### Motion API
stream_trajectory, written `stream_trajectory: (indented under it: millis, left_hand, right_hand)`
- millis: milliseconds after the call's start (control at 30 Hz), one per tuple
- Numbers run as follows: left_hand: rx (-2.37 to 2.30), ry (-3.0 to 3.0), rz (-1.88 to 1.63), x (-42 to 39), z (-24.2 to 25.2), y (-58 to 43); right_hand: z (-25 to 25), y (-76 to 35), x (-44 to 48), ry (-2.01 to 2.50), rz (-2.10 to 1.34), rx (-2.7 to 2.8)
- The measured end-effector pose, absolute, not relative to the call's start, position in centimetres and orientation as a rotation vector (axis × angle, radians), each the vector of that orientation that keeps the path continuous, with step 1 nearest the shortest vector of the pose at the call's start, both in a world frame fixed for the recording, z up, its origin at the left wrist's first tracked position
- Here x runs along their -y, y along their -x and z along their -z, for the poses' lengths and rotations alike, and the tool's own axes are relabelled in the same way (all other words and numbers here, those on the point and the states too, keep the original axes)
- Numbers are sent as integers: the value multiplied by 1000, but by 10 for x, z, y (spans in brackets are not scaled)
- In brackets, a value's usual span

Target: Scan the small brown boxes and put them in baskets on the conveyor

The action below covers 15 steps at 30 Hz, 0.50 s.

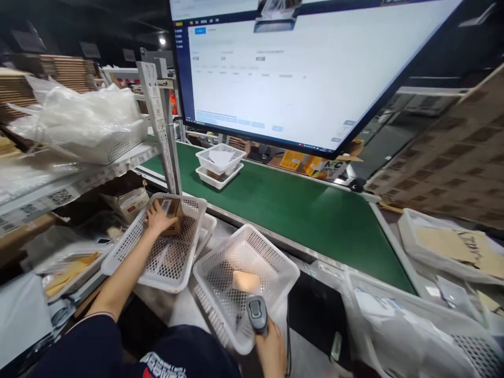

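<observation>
- location: the brown carton (177,209) sits inside the left white basket (168,273), toward its far end; a printed label (166,206) shows on it.
- left hand (158,219): laid on the carton, fingers spread at its left side, thumb reaching across the near side. whether it presses or merely rests, cannot tell.
- right hand (271,347): wrapped around the handle of a grey scanner (256,311), at the near edge of the middle basket (283,273).
- handling, carton: judged stiff-walled cardboard, dry and not slippery, probably light to moderate; contents hidden, so fragility unconfirmed. best hold appears to be across two opposite sides, clear of the label.
- handling, scanner: judged rigid and light; the handle is the proper hold.
- orientation, scanner: long axis runs from the hand away from the person; head points forward, over the middle basket, where a small tan item (246,282) lies.
- orientation, carton: seated slightly askew to the basket; long axis cannot be confirmed, the hand covering part of it.
</observation>
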<state>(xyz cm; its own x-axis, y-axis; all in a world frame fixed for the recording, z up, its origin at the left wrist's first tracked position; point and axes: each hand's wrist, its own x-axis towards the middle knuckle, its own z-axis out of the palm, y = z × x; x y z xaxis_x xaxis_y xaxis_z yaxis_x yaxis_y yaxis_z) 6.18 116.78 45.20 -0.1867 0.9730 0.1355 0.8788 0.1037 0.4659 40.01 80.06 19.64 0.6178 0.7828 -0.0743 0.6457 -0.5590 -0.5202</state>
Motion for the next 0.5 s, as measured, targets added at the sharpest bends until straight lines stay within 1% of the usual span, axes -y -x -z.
stream_trajectory:
  millis: [167, 267, 333, 400, 467, 500]
  left_hand:
    - [-1938, -2099, -972, -1138, -454, -51]
    - [-1789, -2312, -1131, -1113, -459, -51]
    - [-1711, -2341, -1231, -1098, -466, -59]
    - [-1632, -2241, -1351, -1087, -474, -74]
    - [-1523, -1945, -1441, -1082, -482, -96]
    - [-1463, -1759, -1412, -1081, -486, -109]
  right_hand:
    - [-169, -418, -798, 2342, -444, 1161]
    - [-171, -436, -796, 2327, -561, 1262]
    - [-187, -441, -797, 2368, -580, 1300]
    - [-216, -439, -800, 2406, -505, 1281]
    - [-255, -430, -805, 2357, -432, 1280]
    - [-276, -424, -808, 2304, -411, 1303]
